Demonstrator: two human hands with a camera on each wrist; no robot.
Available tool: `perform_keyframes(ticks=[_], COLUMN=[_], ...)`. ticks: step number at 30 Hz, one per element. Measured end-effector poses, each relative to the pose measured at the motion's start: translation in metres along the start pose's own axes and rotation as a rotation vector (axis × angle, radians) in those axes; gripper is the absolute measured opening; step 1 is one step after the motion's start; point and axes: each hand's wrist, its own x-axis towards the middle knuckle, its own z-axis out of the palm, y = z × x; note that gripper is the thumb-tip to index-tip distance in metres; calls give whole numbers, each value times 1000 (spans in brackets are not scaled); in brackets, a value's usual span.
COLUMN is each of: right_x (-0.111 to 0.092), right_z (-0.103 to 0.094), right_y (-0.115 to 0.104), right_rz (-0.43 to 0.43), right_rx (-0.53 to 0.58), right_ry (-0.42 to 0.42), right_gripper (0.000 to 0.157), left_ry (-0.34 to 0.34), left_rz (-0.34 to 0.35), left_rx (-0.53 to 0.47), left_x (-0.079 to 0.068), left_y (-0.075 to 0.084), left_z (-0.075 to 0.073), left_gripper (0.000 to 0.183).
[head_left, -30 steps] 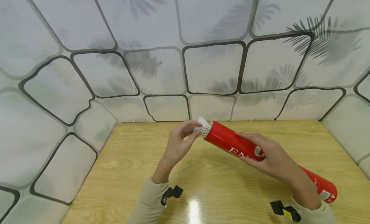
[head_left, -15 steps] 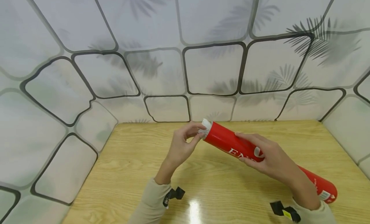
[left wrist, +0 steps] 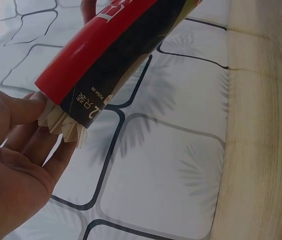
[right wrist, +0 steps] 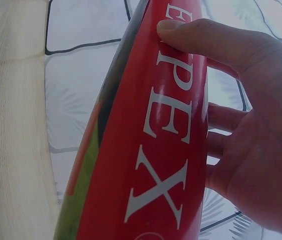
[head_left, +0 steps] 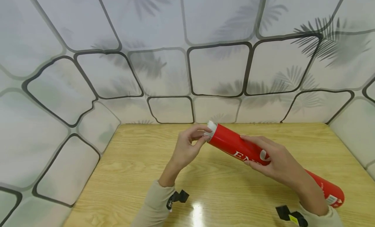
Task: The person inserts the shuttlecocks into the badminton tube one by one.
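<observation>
A red shuttlecock tube (head_left: 227, 139) is held slanting over the table, its mouth up and to the left. My right hand (head_left: 276, 162) grips it around the middle, thumb along the printed letters (right wrist: 168, 120) in the right wrist view. White shuttlecock feathers (head_left: 212, 126) stick a little way out of the mouth. With thumb and fingertips my left hand (head_left: 187, 147) pinches their edge right at the tube's rim. In the left wrist view the feather skirt (left wrist: 63, 122) shows below the rim; the rest of the shuttlecock is hidden inside.
Beneath both hands lies a wooden table (head_left: 131, 175). The tube's barcoded far end (head_left: 334, 192) reaches past my right forearm, low on the right. A patterned cloth wall (head_left: 218, 70) rises behind the table and at both sides.
The shuttlecock's feathers have slid deeper into the tube, so less of them shows. My left hand has moved right with them toward the mouth. My right hand keeps its grip.
</observation>
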Motion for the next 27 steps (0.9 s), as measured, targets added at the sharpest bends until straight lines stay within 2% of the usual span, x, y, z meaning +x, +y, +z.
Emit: perform_keyframes(ticks=[12,20,27], right_x=[0,2,2], right_z=[-1,-1,-1], right_y=[-1,-3,-3], right_rz=[-9,-9,-18], right_rx=[14,3,-3], right_ry=[-1,-6,0], right_gripper=[77,77,77], left_ry=[-104,-156,-220], left_rz=[-3,18,4], left_rx=[-48,-123,-166], left_x=[0,1,1], left_y=[-1,-4,-5], left_z=[-2,-4,-4], left_gripper=[20,34,35])
